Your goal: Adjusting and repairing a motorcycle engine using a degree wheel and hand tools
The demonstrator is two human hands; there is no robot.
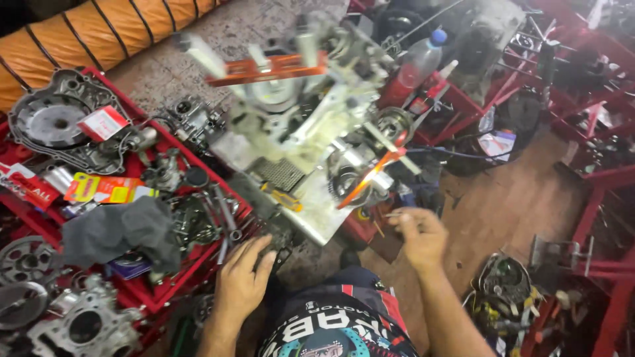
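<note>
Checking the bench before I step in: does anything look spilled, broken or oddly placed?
Nothing looks spilled or broken. The engine block sits tilted on its stand, and a grey rag lies crumpled over parts in the red tray. Much is motion-blurred.

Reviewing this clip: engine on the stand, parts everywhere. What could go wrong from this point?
1. The right hand pinches a small thin part, too blurred to identify; if dropped, it could vanish among the clutter on the floor.
2. The left hand rests by the edge of the crowded red tray; a nudge might knock loose parts off it.
3. The engine assembly sits high on its stand; leaning on it could possibly shift it.
</note>
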